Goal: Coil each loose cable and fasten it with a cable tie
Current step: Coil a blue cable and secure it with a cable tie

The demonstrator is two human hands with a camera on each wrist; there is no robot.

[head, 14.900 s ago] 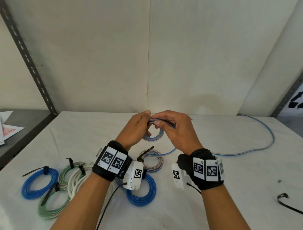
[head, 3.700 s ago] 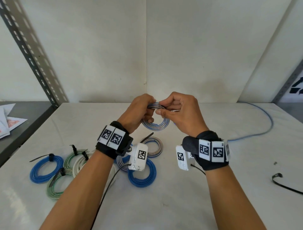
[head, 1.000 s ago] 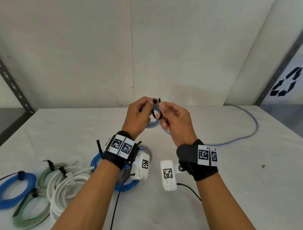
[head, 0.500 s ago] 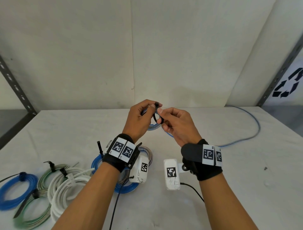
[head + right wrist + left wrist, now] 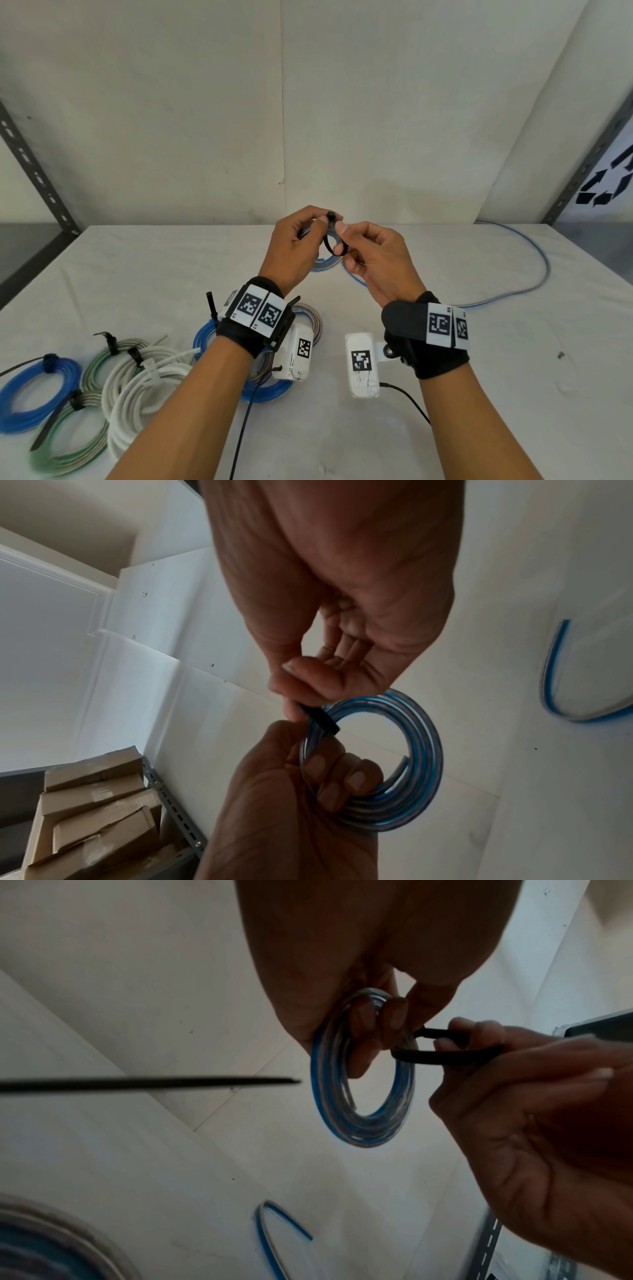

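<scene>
While left hand (image 5: 296,245) grips the coil (image 5: 363,1096), right hand (image 5: 373,260) pinches its tie (image 5: 334,245)

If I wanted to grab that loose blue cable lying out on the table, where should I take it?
Judging by its pose, take the loose blue cable at the wide bend on the table's right side, from above. It lies flat there with bare surface around it, away from the hands and tied coils.

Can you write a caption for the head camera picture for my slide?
Left hand holds a small blue-and-clear cable coil above the table while the right hand pinches a black cable tie looped around it.
</scene>
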